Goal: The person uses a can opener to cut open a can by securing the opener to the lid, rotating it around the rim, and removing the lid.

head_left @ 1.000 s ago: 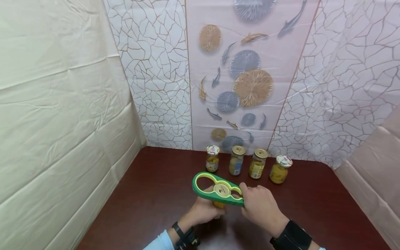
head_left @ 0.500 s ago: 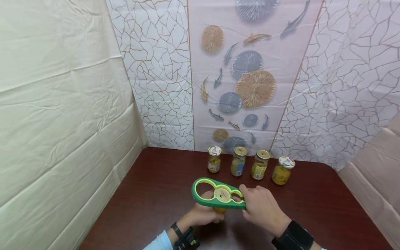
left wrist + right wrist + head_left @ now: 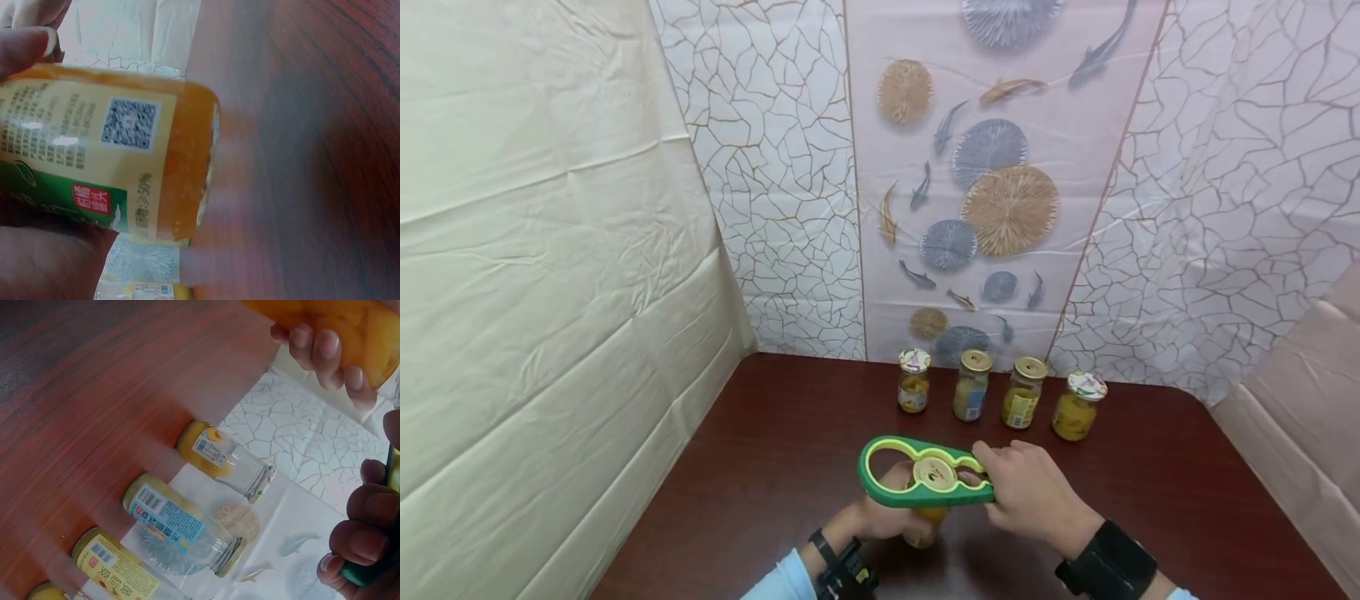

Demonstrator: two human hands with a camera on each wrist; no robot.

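My left hand (image 3: 883,510) grips a glass jar of orange fruit (image 3: 81,140), its fingers and thumb wrapped round the side. The jar's label carries a QR code and a green band; its base appears to hang above the table. Over its gold lid (image 3: 935,473) lies a green jar opener (image 3: 917,498) with yellow-green ringed openings, the lid showing in the middle one. My right hand (image 3: 1030,496) holds the opener's right end, fingers curled round it. In the right wrist view, the left hand's fingertips (image 3: 328,345) press the jar's side, and only a sliver of opener shows.
Several jars stand in a row at the back of the dark red-brown table (image 3: 790,433): a small patterned-lid jar (image 3: 913,392), a blue-label jar (image 3: 970,397), a yellow-label jar (image 3: 1022,404) and a squat patterned-lid jar (image 3: 1075,412). Behind them hangs a printed curtain (image 3: 805,208).
The opener, with the lid in it, has come slightly lower and nearer, its left end dipping. More of the jar's side shows beneath it. Both hands keep their grip; the back jars stay put.
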